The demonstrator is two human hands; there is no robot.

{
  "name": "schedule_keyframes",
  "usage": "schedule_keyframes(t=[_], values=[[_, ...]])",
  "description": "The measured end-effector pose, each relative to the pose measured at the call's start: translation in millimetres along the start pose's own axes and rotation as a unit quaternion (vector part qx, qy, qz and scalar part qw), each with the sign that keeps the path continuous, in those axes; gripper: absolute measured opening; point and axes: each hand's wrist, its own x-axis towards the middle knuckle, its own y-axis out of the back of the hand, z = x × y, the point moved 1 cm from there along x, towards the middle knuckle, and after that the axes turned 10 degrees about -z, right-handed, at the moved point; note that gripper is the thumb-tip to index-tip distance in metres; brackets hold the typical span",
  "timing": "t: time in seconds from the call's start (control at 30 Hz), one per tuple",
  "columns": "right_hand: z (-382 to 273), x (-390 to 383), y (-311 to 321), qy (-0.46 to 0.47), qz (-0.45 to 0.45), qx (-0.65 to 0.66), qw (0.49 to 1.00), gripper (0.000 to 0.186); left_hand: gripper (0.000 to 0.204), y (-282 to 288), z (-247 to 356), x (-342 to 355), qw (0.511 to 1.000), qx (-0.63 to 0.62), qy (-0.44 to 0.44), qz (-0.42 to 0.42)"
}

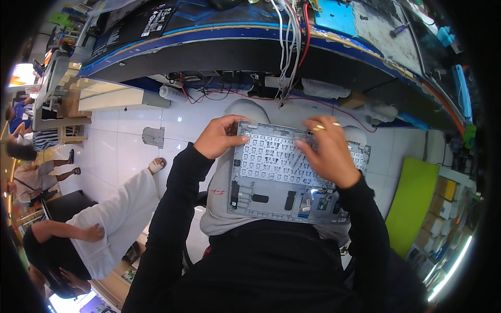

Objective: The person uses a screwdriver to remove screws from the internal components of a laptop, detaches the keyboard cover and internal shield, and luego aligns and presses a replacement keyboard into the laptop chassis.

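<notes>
A grey laptop top case (271, 193) lies inner side up across my lap, with the back of its keyboard (269, 159) showing as rows of small cut-outs. My left hand (219, 138) is closed on its far left corner, thumb on the face. Over the far right part of the keyboard is my right hand (331, 154), rings on its fingers, its thumb apart from the bent fingers. Those fingertips are slightly blurred, and I see nothing held between them. Near my body, the case carries a touchpad part (315, 202) with a blue piece beside it.
Ahead stands a workbench (209, 32) with a black battery pack (151, 23), a blue mat (336, 18) and hanging cables (289, 52). A seated person in light trousers (122, 224) is at the left. To the right are a green panel (412, 203) and shelved boxes (432, 221).
</notes>
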Motion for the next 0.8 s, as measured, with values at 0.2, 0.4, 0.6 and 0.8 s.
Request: schedule_keyframes(t=[0.2,0.4,0.6,0.8], values=[[-25.9,56.8,-33.1,-0.021,-0.095,0.099,0.990,0.040,0.044,-0.7,4.0,0.7,0.999,-0.027,0.004,-0.022],[-34.0,65.2,-39.3,-0.071,-0.103,0.115,0.986,0.044,0.044,-8.8,-6.8,-1.7,0.991,-0.120,-0.049,-0.028],[-44.7,68.1,-30.2,-0.111,-0.121,0.116,0.979,0.045,0.042,-5.9,-12.8,-2.5,0.994,-0.097,-0.045,-0.033],[-45.9,67.5,-30.9,-0.112,-0.113,0.111,0.981,0.043,0.039,-7.7,-17.7,0.0,0.997,-0.057,-0.059,-0.013]])
